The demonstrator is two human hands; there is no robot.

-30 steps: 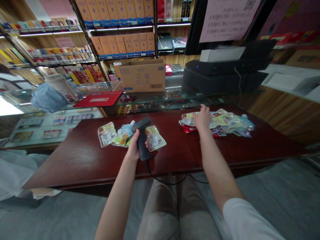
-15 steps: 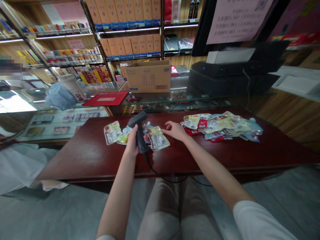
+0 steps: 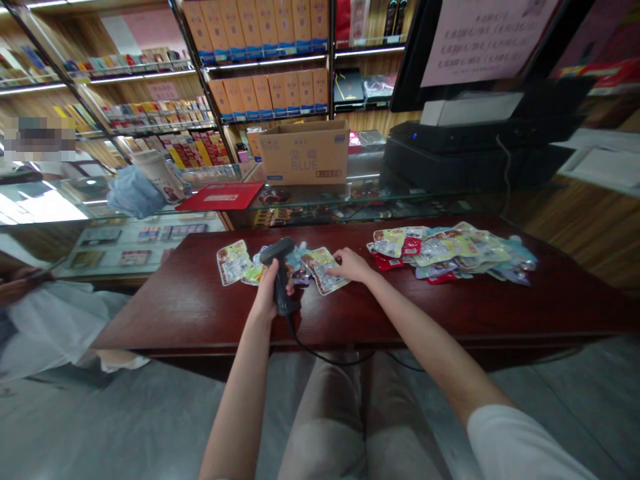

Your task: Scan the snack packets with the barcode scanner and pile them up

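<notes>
My left hand [image 3: 269,293] is wrapped round the handle of a dark barcode scanner [image 3: 283,283], its cable trailing down past the table edge. My right hand [image 3: 354,265] pinches the right edge of a yellow-and-white snack packet [image 3: 324,272] lying on the table. Left of the scanner is another yellow-and-white packet [image 3: 233,263]. Between them, bluish and green packets [image 3: 253,272] lie partly hidden behind the scanner and my left hand. Farther right, a heap of several mixed packets [image 3: 450,250] rests on the table, with red ones underneath.
The dark red wooden table [image 3: 200,320] meets a glass counter [image 3: 360,190] behind it. On the counter stand an open cardboard box [image 3: 305,157], a red folder [image 3: 220,197], a cup [image 3: 157,177] and a black printer-like machine [image 3: 465,153]. Another person's pale clothing [image 3: 65,327] shows at the left.
My right hand has come left from the heap to the single packet, gripped its edge and turned it slightly. The scanner stays in my left hand. The view has shifted a little.
</notes>
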